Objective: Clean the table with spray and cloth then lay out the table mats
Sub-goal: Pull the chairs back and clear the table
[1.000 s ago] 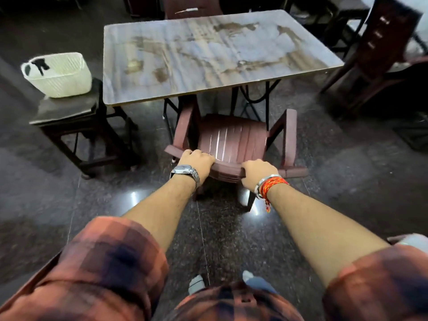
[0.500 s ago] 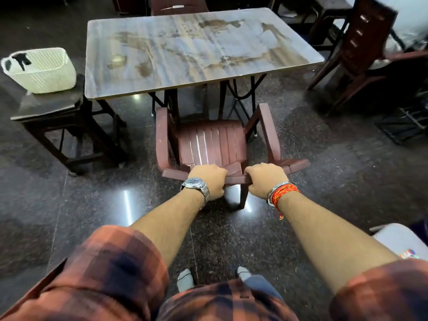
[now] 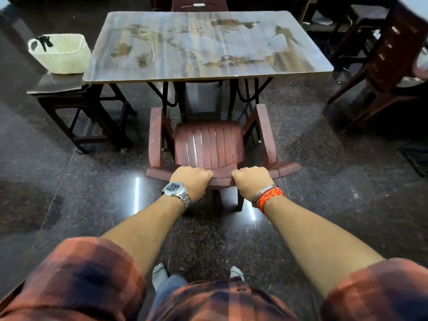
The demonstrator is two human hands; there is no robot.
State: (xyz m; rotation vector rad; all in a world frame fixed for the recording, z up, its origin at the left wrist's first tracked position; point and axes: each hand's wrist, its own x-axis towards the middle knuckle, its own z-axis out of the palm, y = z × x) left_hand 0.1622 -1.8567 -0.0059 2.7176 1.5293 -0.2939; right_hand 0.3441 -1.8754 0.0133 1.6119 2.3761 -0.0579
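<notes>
A rectangular table (image 3: pixel 208 45) with a worn, stained grey-brown top stands ahead of me, with nothing on it. A maroon plastic armchair (image 3: pixel 209 144) stands in front of the table, its seat clear of the table edge. My left hand (image 3: pixel 191 183), with a steel watch, and my right hand (image 3: pixel 252 180), with red thread bands, both grip the top of the chair's backrest. No spray, cloth or mats are visible.
A cream woven basket (image 3: pixel 61 53) sits on a dark wooden stool (image 3: pixel 69 89) left of the table. Another maroon chair (image 3: pixel 199 3) stands at the table's far side. Tilted dark chairs (image 3: pixel 382 66) are at the right. The floor is polished dark stone.
I have pulled the armchair back out from under the table toward me; its seat is now fully exposed. Both hands stay on the backrest.
</notes>
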